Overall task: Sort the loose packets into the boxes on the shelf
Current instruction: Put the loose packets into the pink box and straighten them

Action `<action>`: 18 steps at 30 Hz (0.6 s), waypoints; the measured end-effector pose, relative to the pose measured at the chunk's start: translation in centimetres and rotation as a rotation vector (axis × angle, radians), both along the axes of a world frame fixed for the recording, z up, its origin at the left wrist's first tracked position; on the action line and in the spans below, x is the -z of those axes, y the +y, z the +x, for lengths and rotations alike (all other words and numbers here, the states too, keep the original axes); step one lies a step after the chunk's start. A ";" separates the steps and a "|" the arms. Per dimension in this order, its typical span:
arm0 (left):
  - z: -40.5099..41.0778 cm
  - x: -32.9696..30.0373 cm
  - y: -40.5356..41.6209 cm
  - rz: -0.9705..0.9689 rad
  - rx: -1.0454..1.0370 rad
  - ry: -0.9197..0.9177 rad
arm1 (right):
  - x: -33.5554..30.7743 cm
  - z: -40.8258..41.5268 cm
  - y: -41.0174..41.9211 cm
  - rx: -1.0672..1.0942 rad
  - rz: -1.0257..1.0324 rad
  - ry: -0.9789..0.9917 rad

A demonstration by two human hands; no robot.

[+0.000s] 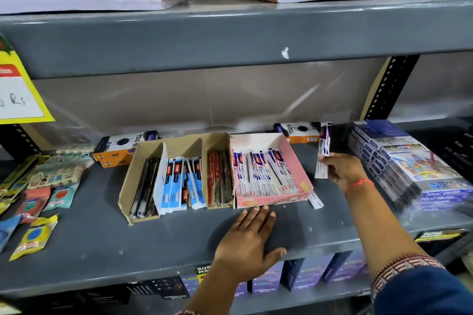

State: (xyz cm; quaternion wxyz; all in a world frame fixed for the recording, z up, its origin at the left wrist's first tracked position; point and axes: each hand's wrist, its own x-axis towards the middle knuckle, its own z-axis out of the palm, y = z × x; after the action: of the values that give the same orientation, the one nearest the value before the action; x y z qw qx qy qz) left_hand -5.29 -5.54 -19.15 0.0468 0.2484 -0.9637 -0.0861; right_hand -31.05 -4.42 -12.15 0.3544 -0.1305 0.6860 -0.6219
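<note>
Far left of the left hand (249, 243), loose blister packs (33, 235) lie scattered on the grey shelf (163, 245), some near its front edge; behind them, two orange-and-black cartons (120, 147) sit stacked toward the back. Up and left of that hand stands the brown cardboard box (176, 176), divided into compartments holding dark pens, blue-and-white packets (179, 181) and red packets (217, 181); its front-left corner is torn. The left hand lies flat and spread wide, palm down on bare shelf, holding nothing; its fingertips (256, 208) touch or nearly touch the front wall of the pink box (271, 201), which abuts the brown box and holds white, blue and red packets lying slanted. A bare strip of shelf runs from that hand to the front lip; one loose packet (316, 201) pokes out at the pink box's front-right corner. The right hand (343, 170), a red thread at its wrist, pinches a small bundle of packets (323, 158) upright, just beside the pink box's right wall; right of this hand, close by, wrapped blue boxes (409, 166) are stacked, leaving only a narrow gap.
</note>
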 end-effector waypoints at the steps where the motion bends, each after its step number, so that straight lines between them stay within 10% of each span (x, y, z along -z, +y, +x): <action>1: 0.0 -0.2 0.0 -0.016 0.003 -0.014 | -0.6 0.4 0.1 -0.027 -0.041 -0.031; 18: -0.1 -0.5 0.0 0.008 -0.010 -0.078 | -1.6 4.5 0.3 -0.437 -0.141 -0.129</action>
State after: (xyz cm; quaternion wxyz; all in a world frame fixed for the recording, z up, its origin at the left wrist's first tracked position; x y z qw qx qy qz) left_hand -5.41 -5.53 -18.64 0.0086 0.2563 -0.9632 -0.0801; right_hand -26.56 -4.15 -10.59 0.5135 -0.2604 0.5725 -0.5838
